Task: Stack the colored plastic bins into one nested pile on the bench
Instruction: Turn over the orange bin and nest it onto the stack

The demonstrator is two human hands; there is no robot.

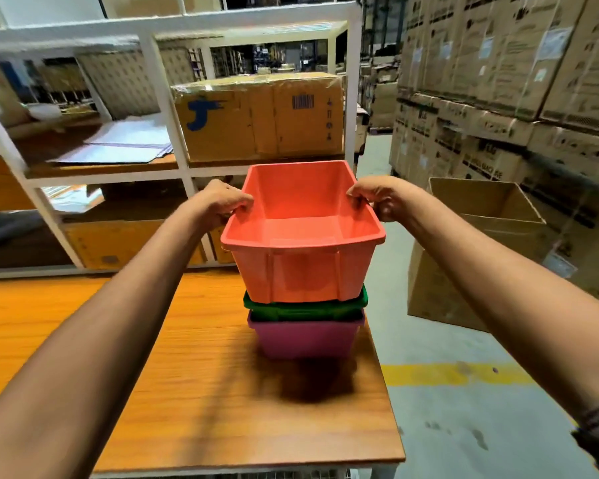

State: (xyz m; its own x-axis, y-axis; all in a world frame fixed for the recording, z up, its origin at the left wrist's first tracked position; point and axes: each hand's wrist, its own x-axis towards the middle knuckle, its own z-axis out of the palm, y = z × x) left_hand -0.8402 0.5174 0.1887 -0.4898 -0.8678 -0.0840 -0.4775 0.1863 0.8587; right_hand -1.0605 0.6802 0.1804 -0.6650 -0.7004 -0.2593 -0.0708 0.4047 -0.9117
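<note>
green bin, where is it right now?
Head view, centre: the green bin sits nested in the purple bin near the right edge of the wooden bench, with the red bin set partly into it.

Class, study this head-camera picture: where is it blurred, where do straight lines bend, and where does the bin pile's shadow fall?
Head view: blur smears the white shelf frame and the bench at picture left; the orange bin, gripped by the left hand and right hand, is sharper; wide-angle distortion bows the shelf posts; the shadow lies on the bench before the purple bin, toward the camera.
</note>
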